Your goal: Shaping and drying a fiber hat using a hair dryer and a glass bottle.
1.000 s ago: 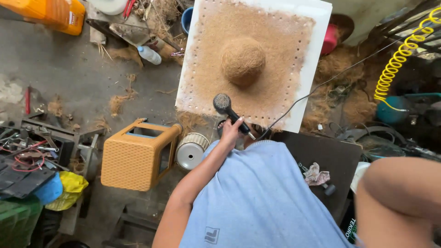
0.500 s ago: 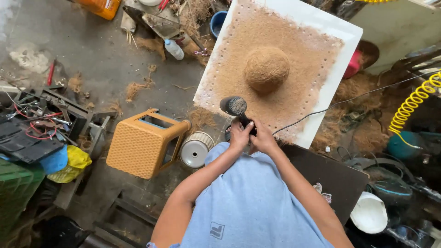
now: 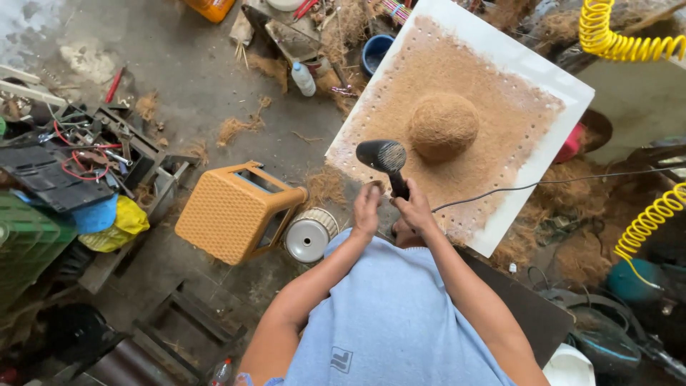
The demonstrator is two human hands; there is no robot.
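Now right hand (image 3: pixel 413 212) grips black handheld hair dryer (image 3: pixel 386 161) w/ cord; left hand (image 3: pixel 367 209) open beside it. Risk: airflow scatters brown coir-fibre mound (image 3: pixel 443 126) off white square board (image 3: pixel 564 93).

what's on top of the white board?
A layer of brown fibre covers most of the white board, with a rounded fibre mound in the middle. What is under the mound is hidden.

black hair dryer (image 3: pixel 386 161) | upright, nozzle over fibre-covered white board (image 3: pixel 532 68)
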